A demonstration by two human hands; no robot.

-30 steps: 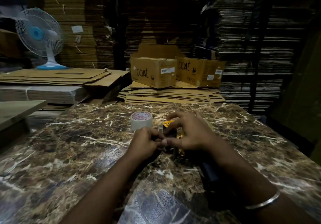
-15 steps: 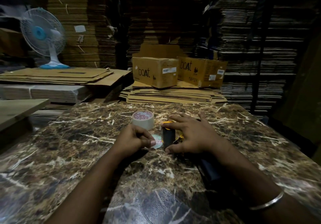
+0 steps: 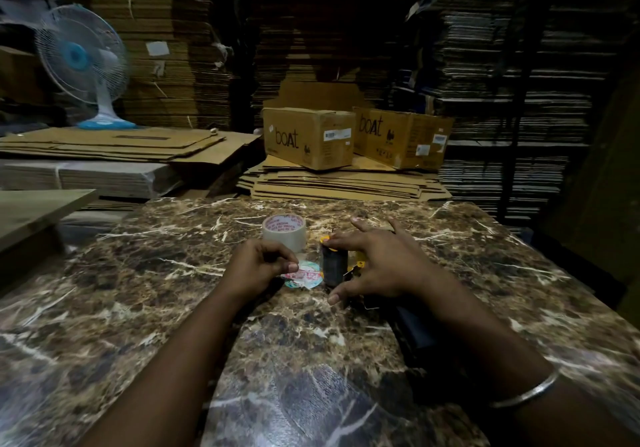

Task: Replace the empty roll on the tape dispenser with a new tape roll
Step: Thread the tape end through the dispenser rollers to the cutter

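Note:
The tape dispenser (image 3: 334, 266), a black drum with yellow parts, stands on the marble table (image 3: 138, 308), its dark handle running back under my right arm. My right hand (image 3: 377, 266) lies spread over it, forefinger on the yellow top and thumb low at the front. Just left of the drum is the empty roll (image 3: 304, 276), a thin pale ring with red print, tilted against the table. My left hand (image 3: 256, 266) pinches its left edge between thumb and fingers. The new tape roll (image 3: 284, 232), off-white with red lettering, lies flat just behind my left hand.
Two "boat" cardboard boxes (image 3: 308, 138) sit on flattened cartons beyond the table's far edge. A blue and white fan (image 3: 81, 62) stands at the back left on stacked cardboard. A wooden board (image 3: 31, 211) juts in at left. Tall cardboard stacks fill the background.
My left hand has drawn away to the left with the empty roll, which now shows apart from the drum. My right hand's fingers have spread over the dispenser.

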